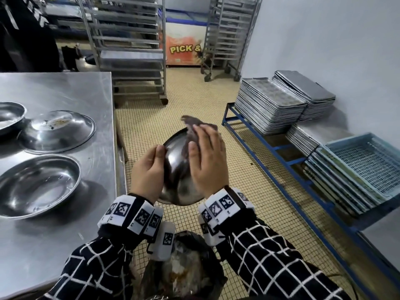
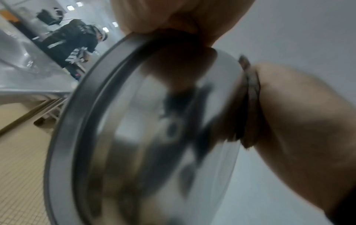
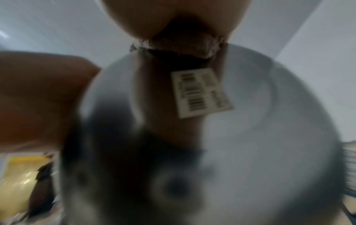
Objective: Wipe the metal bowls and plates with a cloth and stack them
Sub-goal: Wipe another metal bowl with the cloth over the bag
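Round shiny metal bowl, crumpled cloth

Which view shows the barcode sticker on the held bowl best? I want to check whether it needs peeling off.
The right wrist view: the barcode sticker faces the camera on the bowl's outer base, below the cloth. The head view and the left wrist view show the bowl but no sticker; the left wrist view is blurred.
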Motion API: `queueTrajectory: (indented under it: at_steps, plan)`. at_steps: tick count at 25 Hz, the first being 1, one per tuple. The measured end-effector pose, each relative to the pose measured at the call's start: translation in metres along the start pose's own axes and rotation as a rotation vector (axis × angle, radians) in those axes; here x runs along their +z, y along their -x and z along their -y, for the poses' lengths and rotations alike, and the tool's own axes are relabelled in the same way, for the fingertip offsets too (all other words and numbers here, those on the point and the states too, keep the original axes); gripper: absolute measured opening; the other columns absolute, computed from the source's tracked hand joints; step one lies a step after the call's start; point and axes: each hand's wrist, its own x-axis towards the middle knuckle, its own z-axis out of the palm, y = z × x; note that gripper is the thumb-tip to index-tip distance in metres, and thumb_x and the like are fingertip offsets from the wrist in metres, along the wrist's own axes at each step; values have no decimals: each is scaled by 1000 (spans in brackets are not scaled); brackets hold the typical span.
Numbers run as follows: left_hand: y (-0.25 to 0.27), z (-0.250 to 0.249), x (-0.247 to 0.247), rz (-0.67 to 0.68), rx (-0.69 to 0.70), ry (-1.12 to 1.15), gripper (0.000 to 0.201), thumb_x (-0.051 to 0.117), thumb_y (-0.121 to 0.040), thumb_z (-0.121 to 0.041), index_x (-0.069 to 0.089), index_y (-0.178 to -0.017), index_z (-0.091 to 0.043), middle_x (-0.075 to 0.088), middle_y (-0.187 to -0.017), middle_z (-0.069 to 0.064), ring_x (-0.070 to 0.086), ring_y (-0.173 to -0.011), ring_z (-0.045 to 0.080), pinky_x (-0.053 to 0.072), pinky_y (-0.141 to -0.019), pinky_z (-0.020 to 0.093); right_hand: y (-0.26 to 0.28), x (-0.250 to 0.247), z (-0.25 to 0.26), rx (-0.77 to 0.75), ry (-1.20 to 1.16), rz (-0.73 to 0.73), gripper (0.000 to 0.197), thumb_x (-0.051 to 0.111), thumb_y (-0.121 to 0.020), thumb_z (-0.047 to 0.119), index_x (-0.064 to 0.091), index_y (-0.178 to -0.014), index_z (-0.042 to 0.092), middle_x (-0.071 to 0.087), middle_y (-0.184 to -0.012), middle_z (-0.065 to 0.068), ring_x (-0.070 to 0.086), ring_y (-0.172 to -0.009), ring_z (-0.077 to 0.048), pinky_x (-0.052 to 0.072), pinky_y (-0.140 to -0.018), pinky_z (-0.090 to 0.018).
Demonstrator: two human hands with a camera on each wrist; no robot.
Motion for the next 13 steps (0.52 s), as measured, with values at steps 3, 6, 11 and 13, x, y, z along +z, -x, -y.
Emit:
queueTrajectory:
  at_steps: [3, 6, 11, 13]
  plan:
    - [-6, 9, -9, -18, 12, -23, 34, 44, -97, -38, 55, -73, -17, 48, -59, -5, 44, -59, 18, 39, -62, 38, 6, -1, -16, 352, -271, 1, 45, 31, -102, 35, 46, -137, 12, 45, -135, -4, 48, -120, -16, 48, -97, -43]
    - [-3, 7, -7, -13, 42, -77, 33, 45, -97, -38, 54, -70, -21, 48, -58, -7, 44, -58, 18, 41, -61, 41, 28, 1, -5, 209, -275, -43, 44, 32, -99, 38, 42, -135, 14, 46, -138, -4, 43, -129, -19, 43, -102, -47]
    - [-1, 1, -4, -39, 86, -135, 28, 49, -98, -26, 61, -74, -18, 58, -64, 3, 53, -62, 22, 47, -63, 41, 26, 5, 19, -4, 14, -1, 47, 32, -97, 39, 47, -136, 16, 39, -148, -2, 21, -144, -21, 17, -118, -44]
    - [-3, 1, -8, -43, 96, -172, 30, 48, -98, -30, 60, -73, -18, 55, -58, -4, 49, -58, 13, 43, -61, 32, 24, 1, 7, 209, -133, -9, 47, 30, -100, 41, 45, -138, 18, 43, -145, -2, 30, -139, -21, 24, -113, -34]
